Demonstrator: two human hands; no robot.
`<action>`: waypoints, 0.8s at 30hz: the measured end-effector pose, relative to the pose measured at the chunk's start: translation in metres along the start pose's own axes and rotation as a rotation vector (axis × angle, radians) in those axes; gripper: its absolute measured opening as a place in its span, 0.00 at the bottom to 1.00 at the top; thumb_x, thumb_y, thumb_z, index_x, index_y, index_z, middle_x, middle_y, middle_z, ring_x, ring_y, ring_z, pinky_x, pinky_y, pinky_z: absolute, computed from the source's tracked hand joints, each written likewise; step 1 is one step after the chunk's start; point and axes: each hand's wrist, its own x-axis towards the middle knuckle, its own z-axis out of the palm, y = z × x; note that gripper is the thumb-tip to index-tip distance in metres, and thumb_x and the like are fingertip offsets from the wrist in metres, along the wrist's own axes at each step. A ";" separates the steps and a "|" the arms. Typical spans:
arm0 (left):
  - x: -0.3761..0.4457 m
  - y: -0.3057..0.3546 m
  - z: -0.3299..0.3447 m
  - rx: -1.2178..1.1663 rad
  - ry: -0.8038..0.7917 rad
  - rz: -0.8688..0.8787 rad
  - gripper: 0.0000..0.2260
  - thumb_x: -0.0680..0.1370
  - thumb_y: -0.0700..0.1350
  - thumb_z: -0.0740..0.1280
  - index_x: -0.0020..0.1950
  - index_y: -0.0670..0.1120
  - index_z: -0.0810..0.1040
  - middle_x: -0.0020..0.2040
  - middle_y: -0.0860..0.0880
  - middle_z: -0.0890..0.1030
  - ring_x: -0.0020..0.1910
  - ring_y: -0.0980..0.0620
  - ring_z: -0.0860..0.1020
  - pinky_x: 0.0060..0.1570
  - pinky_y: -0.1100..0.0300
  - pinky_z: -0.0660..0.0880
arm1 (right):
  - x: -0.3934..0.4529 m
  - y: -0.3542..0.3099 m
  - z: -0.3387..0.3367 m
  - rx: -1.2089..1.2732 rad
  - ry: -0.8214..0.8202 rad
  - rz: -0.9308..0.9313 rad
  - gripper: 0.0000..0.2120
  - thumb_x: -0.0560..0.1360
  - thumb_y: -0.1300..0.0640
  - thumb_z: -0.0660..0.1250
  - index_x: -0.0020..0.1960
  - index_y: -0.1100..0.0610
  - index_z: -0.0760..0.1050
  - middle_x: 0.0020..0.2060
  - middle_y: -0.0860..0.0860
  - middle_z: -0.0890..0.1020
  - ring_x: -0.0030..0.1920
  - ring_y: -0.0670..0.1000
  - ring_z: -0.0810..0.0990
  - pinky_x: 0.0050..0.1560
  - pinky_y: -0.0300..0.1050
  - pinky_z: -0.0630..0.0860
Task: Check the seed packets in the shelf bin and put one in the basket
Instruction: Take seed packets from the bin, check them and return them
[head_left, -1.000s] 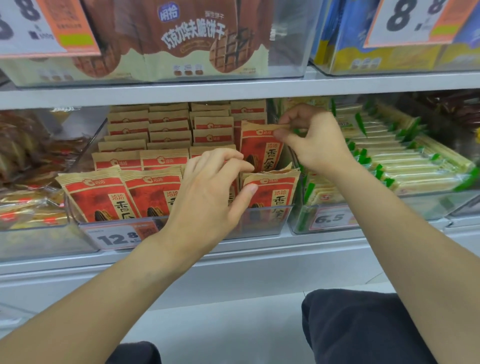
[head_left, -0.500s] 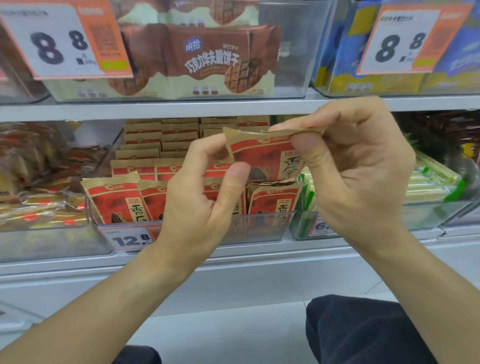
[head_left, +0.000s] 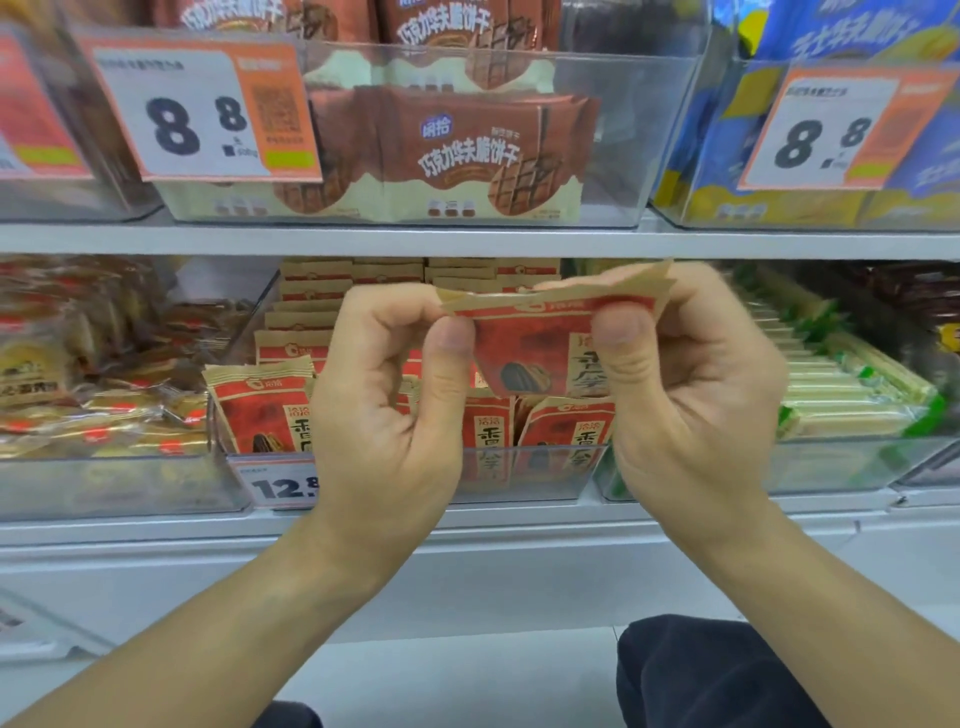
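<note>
I hold one red and tan seed packet (head_left: 540, 345) up in front of the shelf. My left hand (head_left: 387, 410) pinches its top left corner between thumb and fingers. My right hand (head_left: 691, 395) pinches its top right edge, thumb on the front. Behind and below it, a clear shelf bin (head_left: 540, 473) holds several more of the same seed packets (head_left: 260, 410), standing in rows. No basket is in view.
A 12.8 price tag (head_left: 280, 486) is on the bin's front. Left of it a clear bin holds brown wrapped snacks (head_left: 98, 374); right of it one holds green and cream bars (head_left: 852, 395). The shelf above carries chocolate wafer packs (head_left: 457, 156) and blue packs (head_left: 831, 130).
My right hand lifted a packet out of the bin and brought it toward me. My left hand came up and took its left corner, so both hands hold it now.
</note>
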 end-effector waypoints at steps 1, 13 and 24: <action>0.001 0.002 0.000 0.008 0.018 0.026 0.07 0.83 0.40 0.60 0.54 0.53 0.70 0.46 0.48 0.76 0.45 0.56 0.78 0.47 0.64 0.75 | -0.002 0.003 0.001 -0.023 -0.026 0.057 0.08 0.80 0.47 0.62 0.54 0.49 0.76 0.42 0.43 0.83 0.45 0.41 0.82 0.45 0.37 0.78; -0.004 0.000 -0.008 -0.029 -0.217 -0.647 0.15 0.79 0.55 0.60 0.51 0.46 0.80 0.40 0.48 0.87 0.37 0.50 0.86 0.33 0.57 0.81 | -0.016 0.021 0.007 -0.006 -0.201 0.564 0.20 0.80 0.48 0.62 0.43 0.66 0.76 0.34 0.60 0.84 0.31 0.53 0.83 0.28 0.47 0.79; -0.021 -0.022 -0.024 0.092 -0.152 -0.772 0.14 0.85 0.50 0.58 0.49 0.47 0.81 0.42 0.46 0.87 0.40 0.45 0.86 0.44 0.41 0.82 | -0.020 0.029 0.002 0.128 -0.544 0.959 0.16 0.80 0.45 0.59 0.54 0.56 0.79 0.42 0.55 0.88 0.39 0.56 0.88 0.34 0.49 0.84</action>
